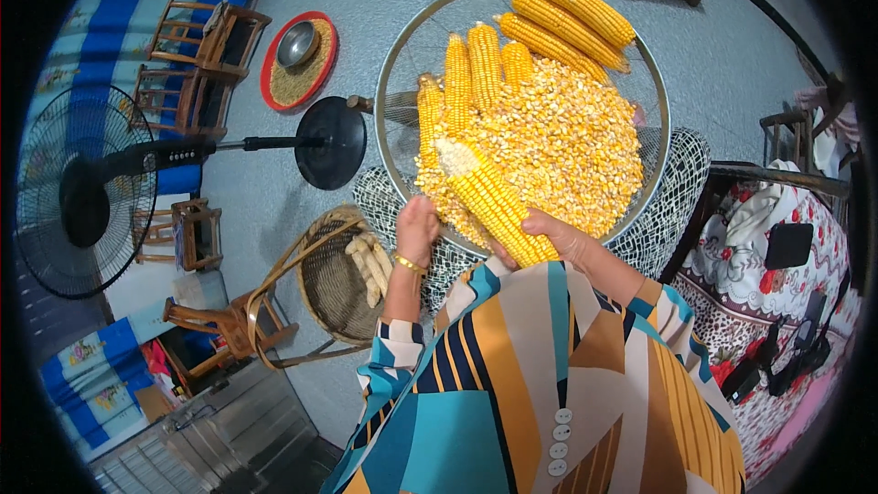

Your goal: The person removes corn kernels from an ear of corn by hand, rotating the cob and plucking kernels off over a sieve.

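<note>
A partly shelled ear of corn point(497, 209) lies across my right hand point(549, 230), which grips its lower end. The ear's far tip is bare and whitish, while yellow kernels cover the rest. My left hand point(417, 226), with a gold-coloured bracelet at the wrist, is curled beside the ear at the near left rim of a round wire-mesh sieve point(392, 68). Whatever those curled fingers may contain is hidden. Loose corn kernels point(569, 144) are heaped in the sieve. Several unshelled ears point(485, 65) lie along its left and far sides.
A woven basket point(322, 274) holding bare corncobs point(370, 264) stands left of my leg. Farther left are a standing fan point(329, 144), wooden chairs point(199, 89) and a red tray point(266, 75) of grain with a metal bowl point(295, 44). A phone point(789, 245) lies on floral cloth at right.
</note>
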### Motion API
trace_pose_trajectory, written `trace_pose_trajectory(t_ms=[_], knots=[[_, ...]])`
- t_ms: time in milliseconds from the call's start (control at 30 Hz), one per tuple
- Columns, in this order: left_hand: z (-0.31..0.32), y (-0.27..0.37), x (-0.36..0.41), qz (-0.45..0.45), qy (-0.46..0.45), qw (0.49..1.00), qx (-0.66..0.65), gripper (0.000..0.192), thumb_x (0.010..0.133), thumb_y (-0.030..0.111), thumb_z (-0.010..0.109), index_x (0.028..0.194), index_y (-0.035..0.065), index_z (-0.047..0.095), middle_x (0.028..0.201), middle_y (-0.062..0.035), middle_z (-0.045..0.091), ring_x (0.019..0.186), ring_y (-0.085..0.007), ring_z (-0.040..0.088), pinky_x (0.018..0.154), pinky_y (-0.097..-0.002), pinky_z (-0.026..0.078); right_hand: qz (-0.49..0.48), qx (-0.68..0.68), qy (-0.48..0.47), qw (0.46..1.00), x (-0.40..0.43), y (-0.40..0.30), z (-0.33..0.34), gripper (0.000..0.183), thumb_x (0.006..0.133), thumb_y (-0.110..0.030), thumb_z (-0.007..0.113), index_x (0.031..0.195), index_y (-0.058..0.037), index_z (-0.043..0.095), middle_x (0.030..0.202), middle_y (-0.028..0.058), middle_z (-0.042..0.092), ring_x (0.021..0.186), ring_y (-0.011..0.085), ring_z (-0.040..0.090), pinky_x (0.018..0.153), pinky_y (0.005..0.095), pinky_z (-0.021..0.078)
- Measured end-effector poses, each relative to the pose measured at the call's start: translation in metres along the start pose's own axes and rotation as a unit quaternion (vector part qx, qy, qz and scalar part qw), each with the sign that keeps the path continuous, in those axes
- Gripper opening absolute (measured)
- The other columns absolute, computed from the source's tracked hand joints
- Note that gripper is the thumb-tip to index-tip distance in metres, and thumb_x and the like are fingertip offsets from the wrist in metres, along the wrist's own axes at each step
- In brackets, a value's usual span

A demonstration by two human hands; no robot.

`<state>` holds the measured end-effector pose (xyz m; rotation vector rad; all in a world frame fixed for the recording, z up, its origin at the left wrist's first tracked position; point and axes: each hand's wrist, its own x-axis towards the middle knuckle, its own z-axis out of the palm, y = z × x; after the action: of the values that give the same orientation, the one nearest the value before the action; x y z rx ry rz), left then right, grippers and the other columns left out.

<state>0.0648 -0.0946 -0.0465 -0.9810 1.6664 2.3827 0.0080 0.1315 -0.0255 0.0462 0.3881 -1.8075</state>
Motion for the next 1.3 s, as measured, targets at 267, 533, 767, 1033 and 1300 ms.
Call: trace_pose_trajectory(t_ms=[267,533,767,1033,1300], knots=[[0.023,0.006,0.002,0.029,0.025,0.999,0.037,0.019,0.086,0.019,0.048,0.095,0.0018,0.05,0.064,-0.0006,0.05,0.044,-0.0051,0.038,0.038,-0.0172,0.031,0.042,-0.028,-0.012,0.999,0.0,0.008,0.002,0.063,0.06,-0.038,0.067,0.109,-0.0042,0.045,0.074,0.0113,0.053,0.062,0.017,0.052,0.055,0.0277,0.0447],[0.12,-0.004,0.016,-0.194,-0.431,0.88,0.046,0.043,0.089,0.039,0.038,0.108,0.0027,0.052,0.1,-0.005,0.058,0.059,-0.01,0.049,0.053,-0.0242,0.041,0.036,0.008,-0.044,0.998,-0.005,0.006,-0.001,0.071,0.056,-0.038,0.07,0.113,-0.0048,0.042,0.079,0.0163,0.054,0.064,0.0209,0.052,0.054,0.0263,0.0446],[0.042,-0.051,0.034,-0.014,-0.175,0.953,0.246,0.027,0.088,0.029,0.045,0.076,0.0058,0.053,0.063,-0.001,0.053,0.052,-0.0074,0.046,0.045,-0.02,0.036,0.018,0.043,-0.104,0.993,-0.01,-0.006,-0.019,0.067,0.059,-0.036,0.067,0.111,-0.0013,0.044,0.081,0.0154,0.053,0.066,0.0199,0.054,0.056,0.029,0.0456],[-0.043,0.001,-0.005,0.056,0.012,0.989,-0.135,0.04,0.089,0.037,0.04,0.058,0.013,0.034,0.044,0.0037,0.027,0.036,-0.0069,0.023,0.036,-0.0207,0.019,-0.014,-0.031,0.055,0.998,-0.03,-0.004,-0.056,0.059,0.069,-0.041,0.06,0.109,-0.0017,0.044,0.089,0.0131,0.054,0.066,0.0218,0.055,0.057,0.0328,0.0473],[-0.205,-0.079,-0.032,-0.058,0.448,0.754,0.477,0.023,0.084,0.024,0.048,0.087,0.0035,0.058,0.068,-0.0148,0.056,0.063,-0.0261,0.054,0.055,-0.0385,0.04,-0.045,-0.038,0.033,0.998,-0.017,-0.002,-0.039,0.057,0.071,-0.043,0.058,0.112,-0.0067,0.042,0.086,0.0106,0.052,0.065,0.0226,0.052,0.055,0.0349,0.0429]])
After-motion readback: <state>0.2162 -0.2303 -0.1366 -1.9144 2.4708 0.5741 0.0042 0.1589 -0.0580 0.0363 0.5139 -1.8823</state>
